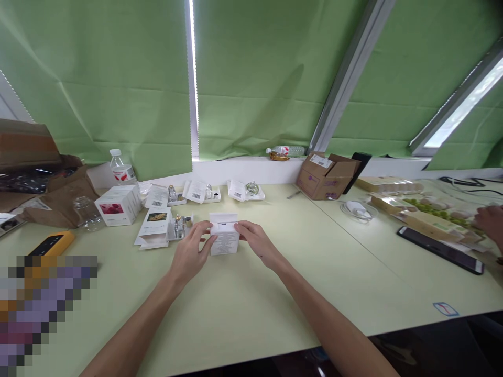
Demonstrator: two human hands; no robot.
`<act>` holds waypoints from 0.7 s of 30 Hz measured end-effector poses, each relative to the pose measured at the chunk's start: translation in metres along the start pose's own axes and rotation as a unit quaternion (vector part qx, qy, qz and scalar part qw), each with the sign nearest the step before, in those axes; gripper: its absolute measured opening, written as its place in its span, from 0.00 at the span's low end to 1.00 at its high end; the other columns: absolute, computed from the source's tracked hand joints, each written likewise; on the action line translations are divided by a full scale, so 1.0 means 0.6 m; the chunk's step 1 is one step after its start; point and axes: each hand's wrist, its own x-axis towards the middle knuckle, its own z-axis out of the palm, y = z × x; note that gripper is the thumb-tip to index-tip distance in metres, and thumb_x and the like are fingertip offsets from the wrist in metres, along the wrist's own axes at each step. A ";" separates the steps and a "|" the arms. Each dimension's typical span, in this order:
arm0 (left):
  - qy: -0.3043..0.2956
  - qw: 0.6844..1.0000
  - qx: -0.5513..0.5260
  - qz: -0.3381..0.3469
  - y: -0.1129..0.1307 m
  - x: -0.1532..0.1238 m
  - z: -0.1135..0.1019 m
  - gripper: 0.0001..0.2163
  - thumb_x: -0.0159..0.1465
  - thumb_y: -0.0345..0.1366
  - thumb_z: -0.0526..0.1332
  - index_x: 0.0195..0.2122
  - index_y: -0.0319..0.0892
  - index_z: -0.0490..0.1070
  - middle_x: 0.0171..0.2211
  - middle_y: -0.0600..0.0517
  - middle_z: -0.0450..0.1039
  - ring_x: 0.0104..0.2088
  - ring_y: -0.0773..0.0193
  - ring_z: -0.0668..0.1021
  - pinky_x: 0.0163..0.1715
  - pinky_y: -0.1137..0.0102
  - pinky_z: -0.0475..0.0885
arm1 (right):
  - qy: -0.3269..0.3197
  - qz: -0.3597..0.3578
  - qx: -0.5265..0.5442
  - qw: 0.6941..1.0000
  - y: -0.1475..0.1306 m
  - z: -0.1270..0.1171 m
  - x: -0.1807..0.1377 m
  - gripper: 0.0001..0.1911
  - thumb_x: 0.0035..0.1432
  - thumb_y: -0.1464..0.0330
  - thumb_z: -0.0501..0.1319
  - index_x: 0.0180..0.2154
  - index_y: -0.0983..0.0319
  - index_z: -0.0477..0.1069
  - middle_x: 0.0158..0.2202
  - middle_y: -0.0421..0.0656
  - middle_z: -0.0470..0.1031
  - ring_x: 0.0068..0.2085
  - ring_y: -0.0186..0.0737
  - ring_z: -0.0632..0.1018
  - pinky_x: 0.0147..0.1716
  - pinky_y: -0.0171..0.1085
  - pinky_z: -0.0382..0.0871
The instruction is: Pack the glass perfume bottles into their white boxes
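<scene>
A small white printed box (224, 243) stands upright on the pale table in front of me, its top flap raised at the back. My left hand (193, 245) grips its left side, thumb on the front face. On the right side, my right hand (255, 239) holds the upper edge with its fingertips. What is inside the box is hidden. To the left lies a white carton with a flower picture (156, 224), next to a small glass bottle (179, 226). Behind are opened white packets (196, 191) with small glass bottles in trays.
White boxes (118, 207), a water bottle (121, 168) and a yellow device (53, 243) are on the left. A cardboard box (326, 177), a coiled white cable (358, 210) and a black phone (440, 249) lie right. Another person's hand (491, 225) is at far right.
</scene>
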 end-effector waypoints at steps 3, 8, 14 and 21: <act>0.003 1.000 -0.001 0.004 0.000 0.000 0.000 0.11 0.68 0.37 0.57 0.51 0.48 0.64 0.51 0.49 0.69 0.43 0.62 0.78 0.38 0.67 0.80 | -0.002 -0.002 -0.003 1.000 -0.001 0.000 0.000 0.17 0.58 0.55 0.60 0.38 0.62 0.76 0.36 0.43 0.75 0.42 0.42 0.74 0.47 0.42 0.67; 0.007 1.000 -0.006 0.010 -0.002 0.001 0.001 0.11 0.68 0.36 0.57 0.51 0.48 0.65 0.51 0.50 0.69 0.43 0.64 0.77 0.38 0.68 0.80 | -0.003 -0.001 -0.009 1.000 -0.002 0.000 -0.002 0.16 0.59 0.56 0.59 0.36 0.62 0.75 0.35 0.42 0.74 0.42 0.42 0.74 0.46 0.41 0.67; 0.009 1.000 -0.007 0.022 -0.003 0.002 -0.001 0.10 0.67 0.35 0.57 0.49 0.48 0.68 0.51 0.50 0.69 0.48 0.62 0.75 0.40 0.67 0.79 | -0.006 -0.001 -0.005 1.000 -0.001 0.000 -0.003 0.16 0.59 0.56 0.59 0.38 0.62 0.75 0.36 0.42 0.74 0.42 0.42 0.74 0.47 0.42 0.67; 0.012 0.999 -0.033 0.007 -0.002 0.004 -0.002 0.09 0.68 0.38 0.57 0.47 0.47 0.71 0.50 0.49 0.70 0.47 0.60 0.76 0.39 0.64 0.80 | 0.007 -0.010 -0.007 1.000 0.008 0.003 0.003 0.16 0.57 0.55 0.60 0.33 0.62 0.74 0.33 0.41 0.73 0.40 0.42 0.74 0.45 0.42 0.67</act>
